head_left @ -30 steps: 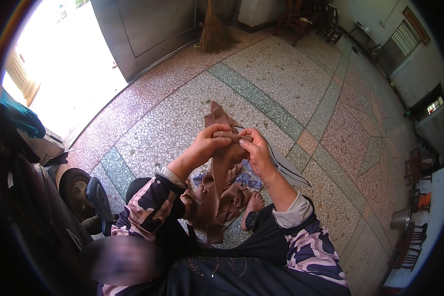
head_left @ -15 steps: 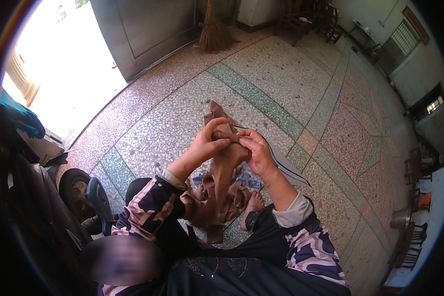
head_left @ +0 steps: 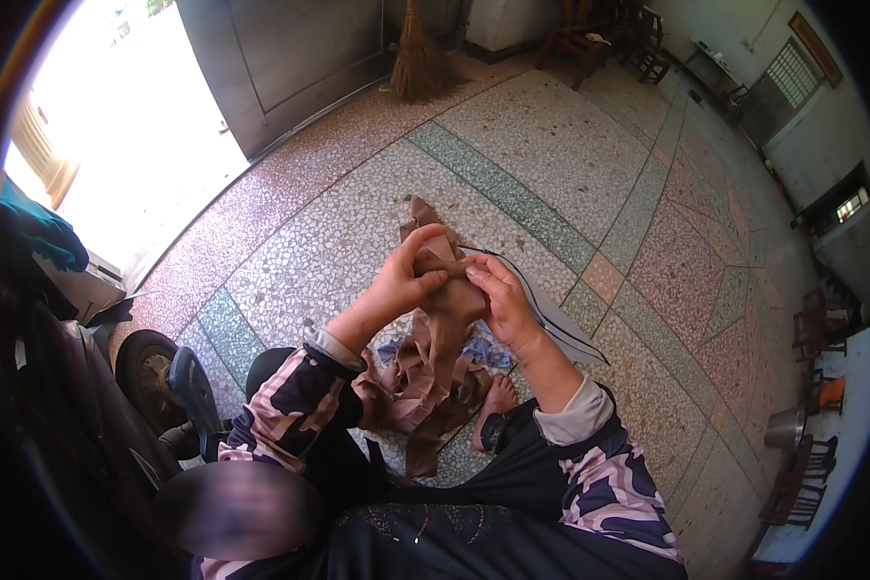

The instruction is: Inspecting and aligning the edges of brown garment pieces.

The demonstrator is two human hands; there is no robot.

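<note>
- Brown fabric sits at the picture's centre, gathered into a bunch between both hands, with one corner poking up toward 12 o'clock above the fingers and the rest hanging down toward 6 o'clock in loose folds over the person's lap.
- Left hand comes in from 7 o'clock, fingers curled tight around the top of the cloth, thumb pressed against it.
- Right hand comes in from 5 o'clock and pinches the same bunch from the other side; fingertips of the two hands touch or nearly touch on the cloth.
- Thin dark strip runs from under the right hand toward 4 o'clock, out over the floor.
- Blue patterned cloth lies just below the hands, partly covered by the brown folds.
- Bare foot shows at 5 o'clock from the hands, beside the hanging cloth.
- Both forearms wear camouflage-patterned sleeves with pale cuffs.
- Terrazzo floor with green bands spreads all around.
- Straw broom leans at 12 o'clock near a grey door.
- Small wheel stands at 9 o'clock, near the left elbow.
</note>
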